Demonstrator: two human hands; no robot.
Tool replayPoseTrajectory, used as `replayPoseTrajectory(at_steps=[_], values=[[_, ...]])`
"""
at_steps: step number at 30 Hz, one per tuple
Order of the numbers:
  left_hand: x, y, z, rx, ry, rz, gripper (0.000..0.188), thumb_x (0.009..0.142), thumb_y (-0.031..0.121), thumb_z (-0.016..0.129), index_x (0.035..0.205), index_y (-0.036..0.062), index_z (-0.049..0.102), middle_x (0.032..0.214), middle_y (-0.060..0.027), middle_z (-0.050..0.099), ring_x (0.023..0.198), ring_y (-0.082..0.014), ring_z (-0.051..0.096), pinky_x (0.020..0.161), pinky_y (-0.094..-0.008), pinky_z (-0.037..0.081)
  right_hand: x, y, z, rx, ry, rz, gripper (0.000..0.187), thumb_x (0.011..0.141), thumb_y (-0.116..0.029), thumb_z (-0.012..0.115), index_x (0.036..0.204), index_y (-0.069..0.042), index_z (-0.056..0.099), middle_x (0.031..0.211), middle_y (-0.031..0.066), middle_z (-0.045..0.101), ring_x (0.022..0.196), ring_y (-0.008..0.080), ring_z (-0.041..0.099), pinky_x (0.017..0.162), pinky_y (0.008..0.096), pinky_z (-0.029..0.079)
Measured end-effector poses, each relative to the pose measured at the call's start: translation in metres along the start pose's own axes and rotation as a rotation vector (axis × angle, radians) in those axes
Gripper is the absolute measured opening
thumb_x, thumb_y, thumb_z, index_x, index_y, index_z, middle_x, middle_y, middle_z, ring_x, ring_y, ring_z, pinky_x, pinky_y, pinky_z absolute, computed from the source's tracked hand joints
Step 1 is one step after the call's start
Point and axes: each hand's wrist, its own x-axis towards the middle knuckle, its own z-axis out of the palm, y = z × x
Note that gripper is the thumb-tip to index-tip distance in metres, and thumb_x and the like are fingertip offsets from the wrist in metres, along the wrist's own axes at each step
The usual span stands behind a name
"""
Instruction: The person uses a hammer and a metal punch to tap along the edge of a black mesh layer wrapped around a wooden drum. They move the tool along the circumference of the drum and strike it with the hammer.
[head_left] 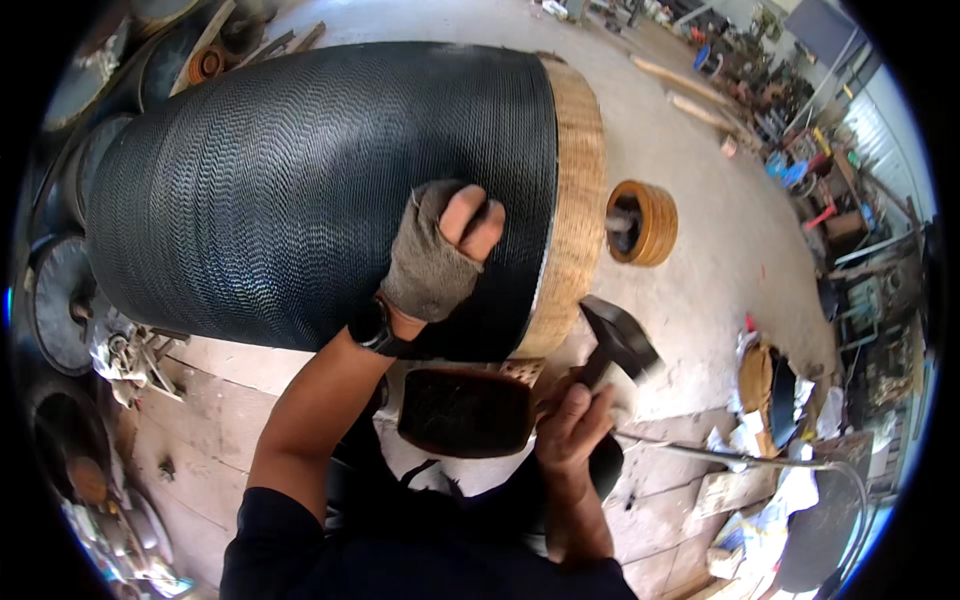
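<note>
A large cylinder (300, 190) covered in black, finely ridged material lies across the space in front of me. Its right end shows a tan, wood-like band (577, 200). My left hand (440, 245), in a grey fingerless glove, rests against the black covering near that band. Its fingers are curled closed, and whatever they may hold is hidden. Lower right, my right hand (575, 430) grips a hammer (618, 345), whose dark head is raised close to the band's lower edge. The hammer is slightly blurred.
A yellow-brown pulley (645, 223) sits on the axle at the cylinder's right end. Below the cylinder, between my arms, is a dark rectangular container (467, 412). Dark round discs (65, 300) stand along the left. Tools and scrap (830, 190) clutter the right side.
</note>
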Motion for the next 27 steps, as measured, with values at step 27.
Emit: replayPoseTrajectory(at_steps=[27], values=[[-0.021, 0.079, 0.002, -0.358, -0.311, -0.263, 0.049, 0.083, -0.006, 0.065, 0.13, 0.0009, 0.055, 0.098, -0.0133, 0.068, 0.09, -0.0324, 0.065, 0.085, -0.0433, 0.051, -0.005, 0.025, -0.007, -0.265, -0.139, 0.191, 0.02, 0.103, -0.021, 0.058, 0.107, -0.002, 0.054, 0.074, 0.0272, 0.063, 0.066, 0.0492, 0.063, 0.055, 0.054, 0.046]])
